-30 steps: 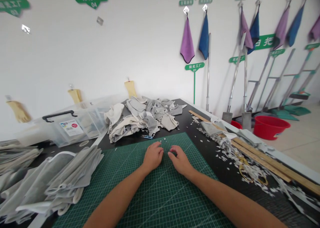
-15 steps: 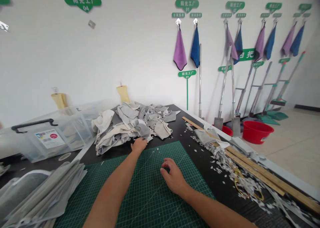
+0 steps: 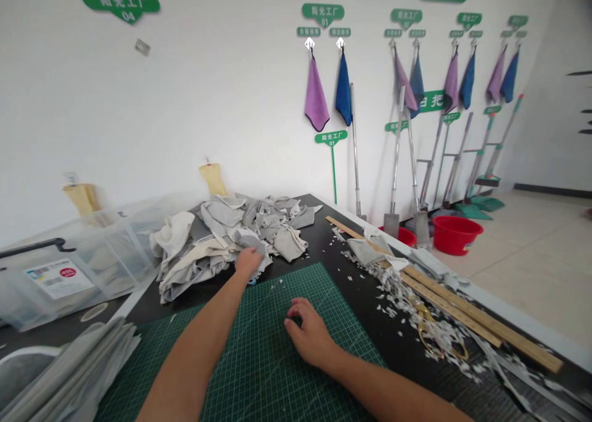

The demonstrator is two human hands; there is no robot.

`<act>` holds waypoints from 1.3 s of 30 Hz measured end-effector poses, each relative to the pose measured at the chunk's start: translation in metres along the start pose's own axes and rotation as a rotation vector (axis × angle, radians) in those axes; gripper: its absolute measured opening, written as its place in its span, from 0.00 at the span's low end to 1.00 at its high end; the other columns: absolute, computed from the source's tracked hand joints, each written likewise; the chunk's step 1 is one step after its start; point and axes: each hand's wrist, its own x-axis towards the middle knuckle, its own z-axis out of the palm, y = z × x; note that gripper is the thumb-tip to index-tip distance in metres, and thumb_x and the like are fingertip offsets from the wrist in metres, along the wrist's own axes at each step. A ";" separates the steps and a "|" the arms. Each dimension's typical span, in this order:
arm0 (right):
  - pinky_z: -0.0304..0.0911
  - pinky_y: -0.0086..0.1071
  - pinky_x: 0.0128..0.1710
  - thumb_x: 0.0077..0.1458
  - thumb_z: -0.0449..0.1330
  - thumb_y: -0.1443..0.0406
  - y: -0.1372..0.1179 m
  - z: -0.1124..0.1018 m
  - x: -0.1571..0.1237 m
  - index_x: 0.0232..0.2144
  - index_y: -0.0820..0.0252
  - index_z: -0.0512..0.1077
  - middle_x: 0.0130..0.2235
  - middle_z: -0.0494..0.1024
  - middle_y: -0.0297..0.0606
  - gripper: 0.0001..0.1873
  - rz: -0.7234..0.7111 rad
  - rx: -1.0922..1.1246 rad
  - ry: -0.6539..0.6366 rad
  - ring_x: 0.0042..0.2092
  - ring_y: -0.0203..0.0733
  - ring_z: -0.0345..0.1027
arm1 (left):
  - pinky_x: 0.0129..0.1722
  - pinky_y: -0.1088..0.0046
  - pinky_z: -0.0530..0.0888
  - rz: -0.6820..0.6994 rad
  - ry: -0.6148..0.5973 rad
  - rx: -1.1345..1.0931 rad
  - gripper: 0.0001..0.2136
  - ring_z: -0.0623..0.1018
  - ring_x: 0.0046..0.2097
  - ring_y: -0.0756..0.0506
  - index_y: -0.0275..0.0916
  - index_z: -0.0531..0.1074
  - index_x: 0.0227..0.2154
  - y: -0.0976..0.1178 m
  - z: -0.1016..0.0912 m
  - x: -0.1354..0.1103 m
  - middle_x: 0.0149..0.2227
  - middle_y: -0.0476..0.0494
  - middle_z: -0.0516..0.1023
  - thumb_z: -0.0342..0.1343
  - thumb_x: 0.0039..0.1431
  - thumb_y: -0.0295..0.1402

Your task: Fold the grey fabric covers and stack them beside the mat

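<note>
My left hand (image 3: 248,263) reaches to the front edge of a heap of grey and off-white cloth pieces (image 3: 217,243). It touches a grey piece (image 3: 253,239) there, its fingertips hidden behind the hand. A small blue thing (image 3: 252,281) shows just under this hand; its kind is unclear. Over the green cutting mat (image 3: 259,348) my right hand (image 3: 308,332) hovers or rests, fingers loosely curled, thumb and forefinger apart, holding nothing.
At left are a clear plastic bin (image 3: 60,274) and a stack of folded grey cloths (image 3: 78,372). Wooden rulers (image 3: 481,323), gold-handled scissors (image 3: 428,332) and pale scraps (image 3: 383,280) lie on the right. Red buckets (image 3: 456,234) stand on the floor.
The view has turned a little to the right. My left hand has shifted slightly onto the grey cloth, and the blue thing now shows below it. My right hand keeps its pose.
</note>
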 end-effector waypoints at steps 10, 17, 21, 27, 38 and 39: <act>0.58 0.38 0.50 0.52 0.55 0.65 0.009 0.004 0.002 0.33 0.59 0.68 0.49 0.68 0.43 0.05 -0.041 -0.019 0.000 0.52 0.44 0.62 | 0.58 0.66 0.59 0.278 0.274 -0.215 0.17 0.65 0.57 0.43 0.37 0.72 0.46 0.039 -0.067 -0.028 0.55 0.41 0.67 0.50 0.53 0.34; 0.60 0.40 0.48 0.55 0.53 0.62 0.006 0.004 -0.004 0.42 0.57 0.66 0.49 0.68 0.43 0.12 -0.086 0.008 0.015 0.49 0.45 0.65 | 0.55 0.62 0.63 0.461 0.329 -0.474 0.18 0.66 0.56 0.42 0.39 0.70 0.48 0.058 -0.110 -0.083 0.55 0.40 0.66 0.53 0.54 0.35; 0.61 0.40 0.48 0.59 0.50 0.58 -0.004 -0.002 -0.010 0.52 0.57 0.59 0.49 0.69 0.44 0.20 -0.140 0.077 0.006 0.49 0.44 0.65 | 0.55 0.61 0.63 0.429 0.300 -0.469 0.18 0.64 0.57 0.41 0.40 0.69 0.49 0.040 -0.114 -0.142 0.55 0.40 0.65 0.53 0.54 0.35; 0.61 0.35 0.45 0.61 0.45 0.59 -0.017 -0.012 -0.018 0.47 0.59 0.64 0.43 0.72 0.41 0.16 -0.361 0.135 -0.161 0.44 0.40 0.66 | 0.54 0.63 0.64 0.290 0.018 -0.616 0.14 0.69 0.53 0.42 0.40 0.73 0.43 -0.005 -0.085 -0.222 0.53 0.41 0.69 0.54 0.53 0.34; 0.60 0.33 0.43 0.55 0.54 0.67 -0.019 -0.001 -0.017 0.26 0.59 0.69 0.35 0.72 0.37 0.07 -0.423 -0.012 -0.213 0.40 0.38 0.65 | 0.53 0.58 0.64 0.147 0.067 -0.401 0.18 0.63 0.57 0.39 0.38 0.69 0.45 -0.044 -0.065 -0.246 0.56 0.36 0.63 0.55 0.50 0.38; 0.60 0.33 0.43 0.55 0.53 0.67 -0.020 -0.002 -0.017 0.26 0.59 0.69 0.35 0.72 0.37 0.07 -0.413 -0.015 -0.201 0.40 0.38 0.65 | 0.55 0.57 0.62 0.221 0.062 -0.333 0.20 0.62 0.58 0.39 0.39 0.68 0.47 -0.042 -0.068 -0.249 0.57 0.36 0.61 0.55 0.51 0.38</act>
